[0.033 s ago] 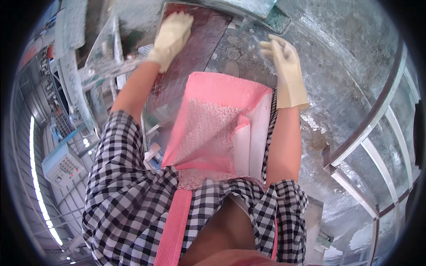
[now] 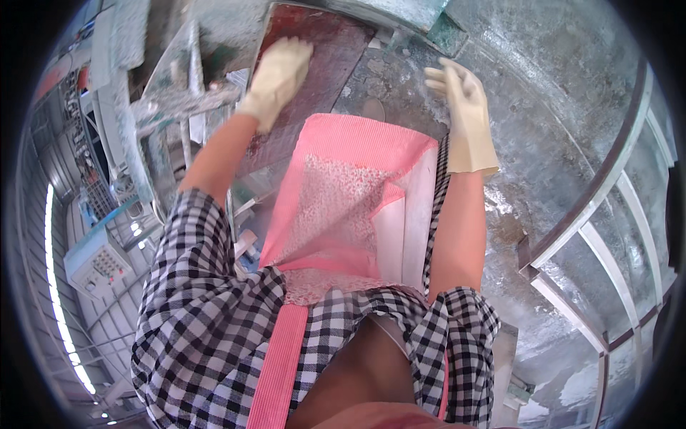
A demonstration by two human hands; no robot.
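My left hand [image 2: 281, 77], in a cream rubber glove, is above a dark red board [image 2: 325, 61] at the far left of centre. Its back faces me and the fingers curl under. Whatever they might hold is hidden. To the right, my right hand [image 2: 463, 107] wears a matching glove and hangs over the grey, stained floor [image 2: 536, 114]. Its fingers are stretched out and apart, with nothing in them. Between my arms spreads the pink apron [image 2: 343, 207] over my checked shirt.
A whitish, crusted metal frame [image 2: 189, 104] stands left of the board. Further left is a control box [image 2: 98, 264] with buttons. White-and-brown metal railing [image 2: 572, 243] curves along the right. A greenish block-like structure [image 2: 429, 18] sits at the far edge.
My left hand has shifted a little toward me and slightly right over the red board. The right hand has barely moved and keeps its fingers apart.
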